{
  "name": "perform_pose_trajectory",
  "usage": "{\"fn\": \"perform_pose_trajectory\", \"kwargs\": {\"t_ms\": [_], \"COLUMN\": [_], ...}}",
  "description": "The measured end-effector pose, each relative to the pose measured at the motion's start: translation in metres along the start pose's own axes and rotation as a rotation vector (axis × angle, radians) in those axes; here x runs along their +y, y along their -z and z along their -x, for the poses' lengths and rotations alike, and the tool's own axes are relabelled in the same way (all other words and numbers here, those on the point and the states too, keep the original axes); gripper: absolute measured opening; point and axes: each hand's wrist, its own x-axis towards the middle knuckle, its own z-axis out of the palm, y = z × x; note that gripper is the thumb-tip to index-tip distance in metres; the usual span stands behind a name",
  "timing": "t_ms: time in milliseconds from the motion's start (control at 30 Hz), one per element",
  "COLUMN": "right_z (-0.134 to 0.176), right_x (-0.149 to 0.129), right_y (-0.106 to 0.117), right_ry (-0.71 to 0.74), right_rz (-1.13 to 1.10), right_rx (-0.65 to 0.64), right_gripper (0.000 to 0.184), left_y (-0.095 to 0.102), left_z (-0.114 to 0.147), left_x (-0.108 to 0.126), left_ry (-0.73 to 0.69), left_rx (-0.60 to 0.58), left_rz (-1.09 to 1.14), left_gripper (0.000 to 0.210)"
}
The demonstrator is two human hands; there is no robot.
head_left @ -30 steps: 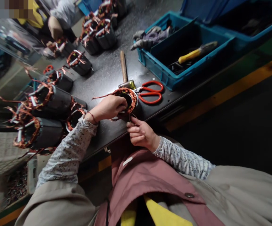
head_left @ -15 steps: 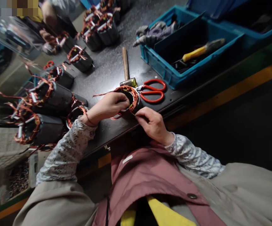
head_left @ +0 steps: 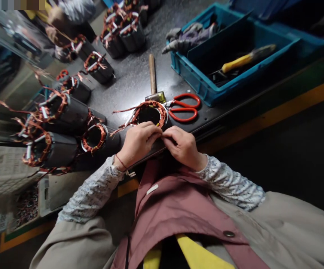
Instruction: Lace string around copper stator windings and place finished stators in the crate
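In front of me on the dark bench stands a motor stator (head_left: pixel 163 114), its ring of copper windings facing up, with white sleeves and loose copper leads at its left. My left hand (head_left: pixel 143 141) is closed in a pinch at the stator's near rim. Its fingertips meet those of my right hand (head_left: pixel 182 145), also pinched, on a thin cord mostly hidden between the fingers. Red-handled scissors (head_left: pixel 183 108) lie right of the stator, touching or nearly touching it. Just behind it is a hammer (head_left: pixel 153 76) with a wooden handle.
Several more stators (head_left: pixel 62 149) lie and stand at the left, with others (head_left: pixel 132 35) at the back. A blue bin (head_left: pixel 207 87) at the right holds gloves (head_left: pixel 191 35) and a yellow-handled tool (head_left: pixel 236 63). A co-worker's hands (head_left: pixel 59 33) are at another stator, far left.
My left hand has come out of the stator's bore and moved toward me to my right fingertips. The right hand stays pinched at nearly the same place.
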Motion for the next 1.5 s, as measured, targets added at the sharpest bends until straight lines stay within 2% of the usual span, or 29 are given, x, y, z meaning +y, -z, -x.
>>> {"fn": "perform_pose_trajectory", "kwargs": {"t_ms": [167, 333, 433, 600, 667, 733, 867, 900, 967, 1067, 1167, 1300, 1500], "right_z": [0.001, -0.001, -0.004, -0.009, -0.011, -0.013, -0.013, -0.013, -0.014, -0.016, -0.017, -0.018, -0.023], "right_x": [-0.001, 0.000, 0.002, 0.002, 0.000, -0.002, -0.006, -0.007, -0.008, -0.009, -0.009, -0.007, -0.005], "right_y": [0.000, 0.003, 0.002, -0.004, -0.007, -0.008, -0.011, -0.011, -0.011, -0.008, -0.005, -0.005, -0.007], "right_ry": [-0.095, -0.039, -0.035, -0.151, -0.250, -0.425, -0.950, -1.044, -1.142, -1.181, -1.181, -1.153, -1.074], "right_rz": [-0.090, -0.006, 0.051, 0.056, -0.014, -0.150, -0.706, -0.849, -1.049, -1.185, -1.209, -1.173, -0.986], "right_rx": [0.012, 0.003, -0.004, 0.009, 0.038, 0.058, -0.081, -0.111, -0.118, -0.102, -0.093, -0.117, -0.135], "right_gripper": [0.009, 0.012, 0.014, 0.016, 0.013, 0.013, 0.037, 0.041, 0.044, 0.040, 0.037, 0.034, 0.026], "left_y": [-0.003, -0.005, -0.005, 0.001, 0.004, 0.007, 0.007, 0.006, 0.004, 0.002, 0.001, 0.001, -0.001], "left_z": [0.005, 0.004, 0.002, -0.004, -0.007, -0.009, -0.007, -0.005, -0.002, 0.002, 0.004, 0.006, 0.007], "left_x": [0.001, 0.004, 0.000, -0.008, -0.009, -0.008, -0.004, -0.004, -0.002, -0.001, 0.000, 0.002, 0.000], "left_ry": [-0.121, -0.121, -0.091, -0.082, -0.077, -0.071, -0.089, -0.101, -0.127, -0.158, -0.180, -0.191, -0.231], "left_rx": [-0.001, 0.016, 0.038, -0.035, -0.075, -0.113, -0.120, -0.110, -0.088, -0.063, -0.050, -0.054, 0.001], "left_rz": [-0.168, -0.245, -0.165, 0.046, 0.085, 0.077, -0.058, -0.103, -0.181, -0.252, -0.314, -0.378, -0.385], "left_gripper": [0.019, 0.019, 0.017, 0.014, 0.015, 0.014, 0.014, 0.015, 0.017, 0.019, 0.019, 0.020, 0.017]}}
